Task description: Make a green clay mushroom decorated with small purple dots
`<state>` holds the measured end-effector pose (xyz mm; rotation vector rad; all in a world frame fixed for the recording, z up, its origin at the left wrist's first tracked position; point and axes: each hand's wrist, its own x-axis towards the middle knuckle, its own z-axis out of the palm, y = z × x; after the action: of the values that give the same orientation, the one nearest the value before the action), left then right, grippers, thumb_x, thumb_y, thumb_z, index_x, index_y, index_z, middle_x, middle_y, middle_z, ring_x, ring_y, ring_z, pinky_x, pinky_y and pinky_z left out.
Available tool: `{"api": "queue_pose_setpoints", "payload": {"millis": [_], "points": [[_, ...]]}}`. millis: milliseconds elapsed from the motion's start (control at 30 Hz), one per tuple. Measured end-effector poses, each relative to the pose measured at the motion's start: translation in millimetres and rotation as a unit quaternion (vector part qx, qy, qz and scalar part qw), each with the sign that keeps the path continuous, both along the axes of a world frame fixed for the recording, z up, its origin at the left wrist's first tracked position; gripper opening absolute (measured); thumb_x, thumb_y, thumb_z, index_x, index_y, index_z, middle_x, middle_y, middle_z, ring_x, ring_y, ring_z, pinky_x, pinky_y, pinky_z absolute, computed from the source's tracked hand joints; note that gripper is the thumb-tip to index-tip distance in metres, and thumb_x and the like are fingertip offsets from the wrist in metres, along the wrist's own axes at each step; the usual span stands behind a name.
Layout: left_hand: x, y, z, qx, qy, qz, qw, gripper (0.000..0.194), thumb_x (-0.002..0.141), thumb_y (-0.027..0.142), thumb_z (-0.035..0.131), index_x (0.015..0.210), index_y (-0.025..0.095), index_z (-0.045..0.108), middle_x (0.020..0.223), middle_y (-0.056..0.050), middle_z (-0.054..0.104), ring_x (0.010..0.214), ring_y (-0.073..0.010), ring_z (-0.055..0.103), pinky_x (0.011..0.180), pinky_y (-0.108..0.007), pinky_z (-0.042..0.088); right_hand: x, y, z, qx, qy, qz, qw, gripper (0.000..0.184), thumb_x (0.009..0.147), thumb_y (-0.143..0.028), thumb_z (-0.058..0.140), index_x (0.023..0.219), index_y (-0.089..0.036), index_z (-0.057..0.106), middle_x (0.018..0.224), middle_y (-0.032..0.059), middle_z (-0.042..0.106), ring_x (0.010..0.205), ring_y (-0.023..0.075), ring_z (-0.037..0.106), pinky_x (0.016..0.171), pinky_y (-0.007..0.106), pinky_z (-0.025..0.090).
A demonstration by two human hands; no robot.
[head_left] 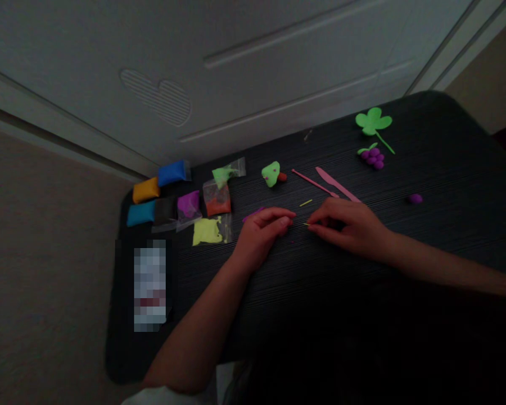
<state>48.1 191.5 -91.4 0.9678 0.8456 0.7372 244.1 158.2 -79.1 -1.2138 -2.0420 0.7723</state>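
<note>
My right hand (348, 225) pinches a tiny yellow strip of clay (306, 224) between thumb and forefinger, just above the dark table (244, 304). To its left, my left hand (261, 233) rests with curled fingers, thumb pressed against them; whatever they hold is hidden. A purple piece (253, 214) shows partly behind the left hand. Between and beyond the hands lies another thin yellow strip (306, 203). Past the right hand are a pink clay knife (335, 183) and a thin pink modelling tool (314, 182), their near ends close to its knuckles.
A green clay tree (271, 174) lies beyond my hands. At the right are a green clover (373, 121), purple clay grapes (373, 158) and a purple lump (415, 198). Several clay bags, including a yellow one (207, 231), and a blurred-out phone-like object (149, 287) lie left.
</note>
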Motion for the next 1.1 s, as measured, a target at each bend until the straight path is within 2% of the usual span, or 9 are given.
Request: {"api": "queue_pose_setpoints", "payload": {"millis": [67,167,300,467,667,733,900,967,1100], "points": [[2,-3,1.1,0.036,0.061,-0.01,0.997,0.014,0.068,0.022,0.063,0.082,0.019,0.066,0.073,0.0,0.059,0.065,-0.0093,0.048,0.062,-0.023,0.036,0,0,0.5,0.006,-0.001,0.0,1.0,0.014,0.078,-0.027,0.052,0.086,-0.018,0.059,0.072,0.0012,0.056,0.064,0.0111,0.05,0.059,0.024,0.04],[3,-4,2.9,0.066,0.097,-0.021,0.993,0.014,0.069,0.024,0.063,0.081,0.02,0.066,0.074,0.0,0.059,0.065,-0.0098,0.048,0.061,-0.023,0.036,1,0,0.2,0.011,-0.01,0.013,1.0,0.015,0.079,-0.028,0.051,0.087,-0.018,0.059,0.075,0.0024,0.057,0.067,0.0119,0.051,0.062,0.025,0.04],[3,-4,1.1,0.078,0.095,-0.018,0.992,0.014,0.072,0.025,0.059,0.083,0.019,0.065,0.072,0.0,0.057,0.063,-0.0091,0.046,0.06,-0.023,0.034,3,3,-2.9,0.044,-0.09,0.035,0.994,0.017,0.08,-0.027,0.049,0.088,-0.018,0.059,0.079,0.0039,0.058,0.076,0.0147,0.052,0.07,0.028,0.038],[1,-2,-2.2,0.067,0.082,-0.014,0.994,0.016,0.074,0.028,0.057,0.084,0.019,0.066,0.071,0.0,0.055,0.062,-0.0093,0.045,0.06,-0.024,0.034,4,8,-7.3,0.067,-0.24,0.049,0.967,0.019,0.08,-0.028,0.046,0.088,-0.02,0.061,0.079,0.0052,0.058,0.079,0.0188,0.051,0.072,0.033,0.033],[0,0,-0.4,0.054,0.066,-0.018,0.996,0.015,0.074,0.028,0.056,0.082,0.02,0.066,0.07,0.0,0.055,0.061,-0.0086,0.044,0.06,-0.024,0.034,8,7,2.9,0.066,-0.293,0.037,0.953,0.024,0.081,-0.032,0.043,0.094,-0.021,0.06,0.085,0.0058,0.058,0.084,0.0207,0.052,0.076,0.035,0.032],[0,0,-0.4,0.054,0.07,-0.017,0.996,0.016,0.075,0.029,0.056,0.083,0.02,0.066,0.072,0.0,0.056,0.062,-0.0089,0.045,0.061,-0.025,0.034,13,9,7.9,0.063,-0.294,0.012,0.954,0.025,0.08,-0.033,0.044,0.095,-0.02,0.059,0.089,0.0063,0.058,0.086,0.0211,0.052,0.075,0.035,0.034],[0,-1,-0.2,0.055,0.081,-0.017,0.995,0.015,0.074,0.027,0.057,0.082,0.02,0.067,0.073,0.0,0.056,0.062,-0.0091,0.045,0.062,-0.024,0.035,34,21,6.6,0.043,-0.322,-0.168,0.931,0.032,0.08,-0.038,0.043,0.1,-0.016,0.058,0.091,0.0094,0.057,0.08,0.0215,0.052,0.065,0.033,0.039],[0,-1,0.8,0.053,0.082,-0.017,0.995,0.015,0.073,0.027,0.058,0.082,0.02,0.067,0.074,-0.001,0.057,0.063,-0.0093,0.045,0.062,-0.024,0.036,42,25,2.1,0.029,-0.335,-0.188,0.923,0.033,0.079,-0.04,0.044,0.098,-0.017,0.059,0.09,0.009,0.057,0.077,0.0214,0.053,0.06,0.033,0.039],[0,0,2.5,0.038,0.078,-0.014,0.996,0.016,0.073,0.027,0.058,0.082,0.019,0.067,0.074,-0.002,0.058,0.063,-0.0099,0.046,0.062,-0.024,0.037,48,28,-2.9,0.003,-0.312,-0.19,0.931,0.028,0.08,-0.036,0.042,0.091,-0.018,0.062,0.087,0.0075,0.057,0.071,0.0182,0.053,0.056,0.031,0.038]]}}
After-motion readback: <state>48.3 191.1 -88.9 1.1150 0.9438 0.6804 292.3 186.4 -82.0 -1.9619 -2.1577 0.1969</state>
